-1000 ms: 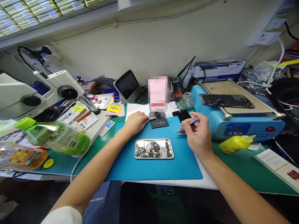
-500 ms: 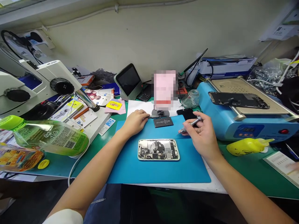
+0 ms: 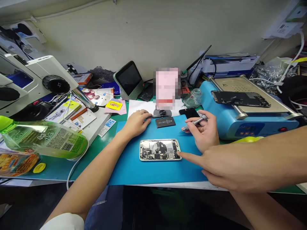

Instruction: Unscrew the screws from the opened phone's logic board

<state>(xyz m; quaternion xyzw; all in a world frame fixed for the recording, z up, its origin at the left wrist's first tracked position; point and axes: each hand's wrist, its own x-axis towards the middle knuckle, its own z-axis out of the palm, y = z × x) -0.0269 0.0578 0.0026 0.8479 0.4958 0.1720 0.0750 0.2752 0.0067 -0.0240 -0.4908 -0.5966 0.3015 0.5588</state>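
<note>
Tool gripped by the right hand; left hand laid near the mat's far-left corner, grasp unclear; battery print unreadable; phone pointed at by co-worker's hand.

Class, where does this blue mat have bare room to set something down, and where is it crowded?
Bare mat lies between the open phone and the front edge, and between that phone and the left forearm. Crowded: behind the phone, with the battery and left hand; at right, with the right hand and another person's hand.
</note>
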